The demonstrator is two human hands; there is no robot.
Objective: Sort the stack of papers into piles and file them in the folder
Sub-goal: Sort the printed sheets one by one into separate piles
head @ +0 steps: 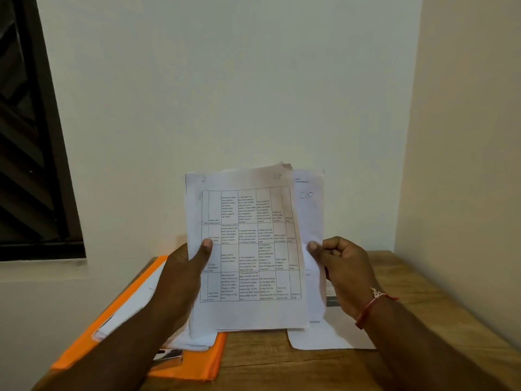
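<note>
Head view, the only one on offer. The stack of papers [248, 249] is up off the table [276, 365], upright and facing the camera, with both hands on it. The left hand [180, 275] grips the stack at its 9 o'clock edge, thumb across the printed grid and fingers behind. The right hand [341, 263] pinches the rear sheet [308, 215], the one pencilled C10, at 3 o'clock with its fingers curled tight. That sheet fans out to the right of the front pages.

Here's the danger, as I judge it. The pages look thin and limp, so a pull to the right may drag a neighbour along. It could also loosen the thumb's hold and let the front pages slide down and scatter. The pencilled marks are faint too, so a page could land in the wrong pile.

Around the stack, the orange folder [84, 342] lies open at 7 o'clock with white pages in it and a metal clip [169, 358] near its lower edge. A loose sheet [332, 338] lies flat on the table at 5 o'clock. The raised stack hides the table behind it, so I cannot tell what lies there.
</note>
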